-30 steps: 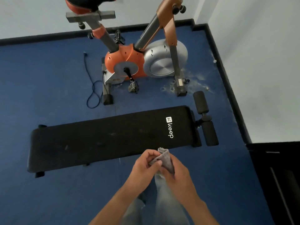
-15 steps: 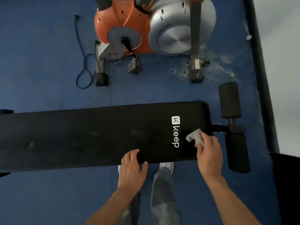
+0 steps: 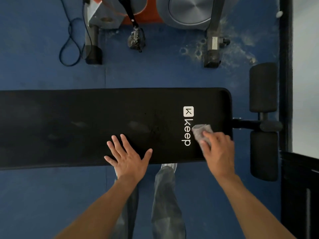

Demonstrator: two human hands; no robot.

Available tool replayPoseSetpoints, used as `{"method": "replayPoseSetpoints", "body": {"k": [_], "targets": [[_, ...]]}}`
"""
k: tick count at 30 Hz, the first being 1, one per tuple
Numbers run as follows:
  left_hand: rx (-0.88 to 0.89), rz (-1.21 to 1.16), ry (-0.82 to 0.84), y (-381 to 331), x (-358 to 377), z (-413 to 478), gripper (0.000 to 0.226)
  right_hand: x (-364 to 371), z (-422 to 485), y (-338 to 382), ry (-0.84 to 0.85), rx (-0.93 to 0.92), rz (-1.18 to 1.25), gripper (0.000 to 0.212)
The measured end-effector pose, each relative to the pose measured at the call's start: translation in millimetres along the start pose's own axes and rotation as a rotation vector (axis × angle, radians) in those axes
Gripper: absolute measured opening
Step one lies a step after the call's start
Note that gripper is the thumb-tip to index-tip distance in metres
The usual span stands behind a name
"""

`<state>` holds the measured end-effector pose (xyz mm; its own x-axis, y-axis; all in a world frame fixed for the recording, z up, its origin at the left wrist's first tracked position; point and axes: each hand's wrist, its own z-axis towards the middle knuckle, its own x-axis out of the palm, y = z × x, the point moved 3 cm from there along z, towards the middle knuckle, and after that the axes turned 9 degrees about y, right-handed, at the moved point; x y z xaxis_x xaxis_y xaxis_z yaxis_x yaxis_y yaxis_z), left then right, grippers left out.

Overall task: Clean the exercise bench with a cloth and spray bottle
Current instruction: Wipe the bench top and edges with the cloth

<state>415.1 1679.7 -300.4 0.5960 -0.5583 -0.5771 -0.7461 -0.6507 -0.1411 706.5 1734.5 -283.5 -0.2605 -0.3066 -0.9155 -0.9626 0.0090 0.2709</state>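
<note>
Pressing a grey cloth (image 3: 201,132) onto the bench (image 3: 86,118), right hand (image 3: 218,150).

An exercise bike (image 3: 188,11) stands beside a cable (image 3: 70,36).

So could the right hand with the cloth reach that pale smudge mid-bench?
Probably yes: the right hand holds the cloth on the bench by the logo, and only bare pad lies between it and the smudge.
</note>
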Motion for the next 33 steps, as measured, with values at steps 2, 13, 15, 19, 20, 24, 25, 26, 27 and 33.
{"method": "replayPoseSetpoints", "body": {"k": [2, 13, 15, 19, 20, 24, 25, 26, 27, 33], "targets": [[0.001, -0.018, 0.030, 1.4, 3.2, 1.0, 0.121, -5.2, 13.4, -17.9, -0.071, 0.173, 0.148, 0.033], [-0.063, -0.030, 0.320, -1.7, -6.0, 8.3, 0.123, 16.7, -24.5, 10.4, 0.149, -0.224, 0.187, 0.027], [-0.071, -0.024, 0.343, -2.3, -7.7, 7.7, 0.122, 7.9, -10.2, -8.9, 0.057, -0.121, 0.140, 0.028], [-0.069, -0.018, 0.356, -4.7, -7.7, 7.0, 0.122, 0.4, 25.8, -29.7, -0.204, 0.288, 0.259, 0.026], [-0.069, -0.015, 0.363, -4.9, -8.4, 6.4, 0.122, 3.7, 28.1, -25.3, -0.240, 0.347, 0.291, 0.027], [-0.069, -0.015, 0.405, -5.9, -11.9, 4.8, 0.121, 17.3, -3.4, 11.5, -0.137, 0.139, 0.277, 0.026], [-0.073, -0.015, 0.420, -6.6, -12.9, 4.6, 0.120, 20.4, -19.7, 18.8, -0.049, 0.027, 0.251, 0.025], [-0.079, -0.011, 0.433, -7.3, -14.1, 4.3, 0.120, 22.7, -35.7, 22.0, 0.031, -0.047, 0.224, 0.026], [-0.085, -0.004, 0.443, -7.6, -15.1, 4.0, 0.120, 23.2, -47.7, 20.0, 0.081, -0.076, 0.205, 0.027], [-0.080, 0.006, 0.451, -9.4, -15.3, 3.8, 0.118, -3.4, 5.5, -24.9, -0.131, 0.130, 0.220, 0.023]]}}
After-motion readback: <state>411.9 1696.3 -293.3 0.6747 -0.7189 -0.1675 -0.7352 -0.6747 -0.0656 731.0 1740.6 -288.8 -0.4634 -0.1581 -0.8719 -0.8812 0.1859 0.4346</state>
